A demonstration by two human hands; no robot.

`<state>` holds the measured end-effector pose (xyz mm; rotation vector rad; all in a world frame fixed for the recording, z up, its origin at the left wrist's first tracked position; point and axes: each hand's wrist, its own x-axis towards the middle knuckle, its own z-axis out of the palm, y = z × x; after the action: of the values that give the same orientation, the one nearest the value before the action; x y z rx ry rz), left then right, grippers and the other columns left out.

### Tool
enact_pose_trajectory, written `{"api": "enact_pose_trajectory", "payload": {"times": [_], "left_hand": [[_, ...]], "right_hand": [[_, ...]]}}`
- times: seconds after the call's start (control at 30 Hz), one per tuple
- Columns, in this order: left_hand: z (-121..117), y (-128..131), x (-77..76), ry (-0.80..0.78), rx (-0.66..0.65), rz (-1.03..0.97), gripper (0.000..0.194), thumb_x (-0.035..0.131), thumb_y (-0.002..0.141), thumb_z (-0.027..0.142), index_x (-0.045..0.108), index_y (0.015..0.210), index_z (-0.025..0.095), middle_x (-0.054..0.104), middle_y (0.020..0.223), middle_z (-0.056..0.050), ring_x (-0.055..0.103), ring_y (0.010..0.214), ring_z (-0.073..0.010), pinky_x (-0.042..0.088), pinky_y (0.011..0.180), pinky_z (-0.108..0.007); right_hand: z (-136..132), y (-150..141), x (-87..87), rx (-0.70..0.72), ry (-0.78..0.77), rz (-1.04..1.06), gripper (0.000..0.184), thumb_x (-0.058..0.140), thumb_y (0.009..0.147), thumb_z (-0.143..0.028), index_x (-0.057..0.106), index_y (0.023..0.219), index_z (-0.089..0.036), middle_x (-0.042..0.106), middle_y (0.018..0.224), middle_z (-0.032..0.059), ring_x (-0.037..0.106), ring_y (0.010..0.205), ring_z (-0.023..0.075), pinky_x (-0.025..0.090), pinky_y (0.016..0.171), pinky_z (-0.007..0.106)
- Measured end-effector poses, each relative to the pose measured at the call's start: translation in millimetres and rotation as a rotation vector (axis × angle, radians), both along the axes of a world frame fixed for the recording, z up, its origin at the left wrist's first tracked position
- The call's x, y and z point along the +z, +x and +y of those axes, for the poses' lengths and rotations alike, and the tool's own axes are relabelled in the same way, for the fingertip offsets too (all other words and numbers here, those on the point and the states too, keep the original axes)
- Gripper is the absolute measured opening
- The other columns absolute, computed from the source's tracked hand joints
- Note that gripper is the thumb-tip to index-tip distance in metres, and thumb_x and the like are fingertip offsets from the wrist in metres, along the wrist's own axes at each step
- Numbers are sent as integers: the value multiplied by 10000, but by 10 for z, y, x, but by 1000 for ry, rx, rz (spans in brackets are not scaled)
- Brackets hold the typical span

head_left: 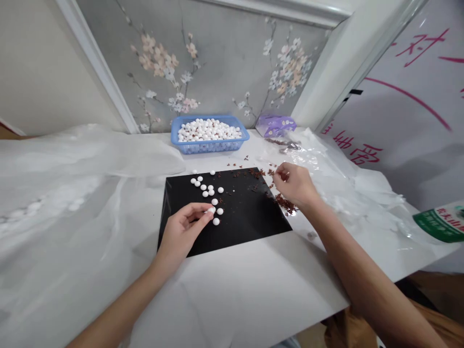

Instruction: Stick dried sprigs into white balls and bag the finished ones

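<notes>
My left hand (184, 228) rests on a black mat (250, 212) and pinches a small white round seed (211, 210) between thumb and fingertips. Several more white seeds (206, 188) lie scattered on the mat just beyond it. My right hand (294, 183) hovers at the mat's right edge with fingers curled, amid reddish-brown husk bits (286, 204); what it holds, if anything, is too small to make out.
A blue basket (210, 146) full of white seeds stands at the back of the white table (253, 285). A purple bag (275, 124) lies beside it. Clear plastic sheets (72, 183) cover the left and right. A green-labelled packet (440, 222) sits far right.
</notes>
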<state>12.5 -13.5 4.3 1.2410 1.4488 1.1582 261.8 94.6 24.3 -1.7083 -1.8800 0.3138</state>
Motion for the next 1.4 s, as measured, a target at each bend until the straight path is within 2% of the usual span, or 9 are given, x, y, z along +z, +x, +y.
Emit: {"api": "enact_pose_trajectory", "payload": {"times": [0.07, 0.17, 0.27, 0.37, 0.47, 0.67, 0.9, 1.4], "left_hand": [[-4, 3, -11, -10, 3, -17, 240, 665, 724, 355, 661, 910, 204, 695, 988, -41, 637, 915, -181, 503, 836, -277], [-16, 13, -14, -24, -18, -39, 234, 650, 743, 358, 668, 921, 208, 697, 994, -39, 648, 887, -173, 503, 837, -275], [-24, 29, -8, -35, -79, -91, 243, 641, 753, 355, 666, 938, 199, 704, 957, -43, 662, 827, -164, 515, 817, -285], [-24, 42, -13, -41, -109, -133, 255, 701, 696, 305, 664, 926, 202, 712, 886, -25, 660, 848, -159, 513, 829, -275], [-24, 41, -30, -38, -115, -143, 191, 724, 666, 267, 666, 834, 196, 712, 861, -13, 659, 837, -147, 518, 811, -255], [-35, 39, -60, -44, -124, -156, 149, 721, 673, 262, 676, 794, 186, 711, 832, -10, 658, 801, -137, 528, 770, -237], [-38, 34, -101, -27, -104, -143, 135, 737, 651, 249, 700, 766, 188, 708, 810, -5, 660, 789, -135, 531, 759, -220], [-46, 42, -99, 18, -120, -64, 106, 724, 665, 241, 712, 762, 202, 716, 812, -3, 668, 783, -136, 543, 737, -208]], "right_hand": [[-78, -85, 11, 84, -57, 324, 101, 524, 732, -266, 518, 686, -177, 478, 588, -17, 415, 478, 91, 307, 458, 228], [-286, -306, -26, 380, -288, 826, 187, 540, 782, -378, 482, 777, -201, 415, 600, -57, 292, 394, 45, 201, 365, 196], [-528, -551, -131, 612, -449, 1027, 206, 528, 827, -401, 466, 799, -207, 385, 590, -70, 279, 389, 39, 187, 356, 191], [-690, -692, -224, 648, -467, 1015, 239, 537, 837, -408, 459, 762, -195, 334, 572, -72, 263, 424, 45, 191, 377, 202], [-738, -718, -254, 664, -470, 972, 263, 541, 835, -422, 456, 746, -189, 327, 581, -65, 260, 448, 53, 201, 394, 213], [-727, -735, -252, 710, -526, 947, 256, 533, 846, -396, 449, 736, -181, 339, 599, -65, 277, 451, 45, 220, 400, 212], [-723, -757, -331, 746, -541, 955, 250, 527, 854, -385, 452, 747, -171, 337, 586, -76, 267, 425, 30, 221, 386, 200], [-698, -757, -307, 691, -617, 933, 333, 627, 764, -425, 410, 690, -183, 323, 537, -98, 221, 404, 24, 180, 378, 192]]}}
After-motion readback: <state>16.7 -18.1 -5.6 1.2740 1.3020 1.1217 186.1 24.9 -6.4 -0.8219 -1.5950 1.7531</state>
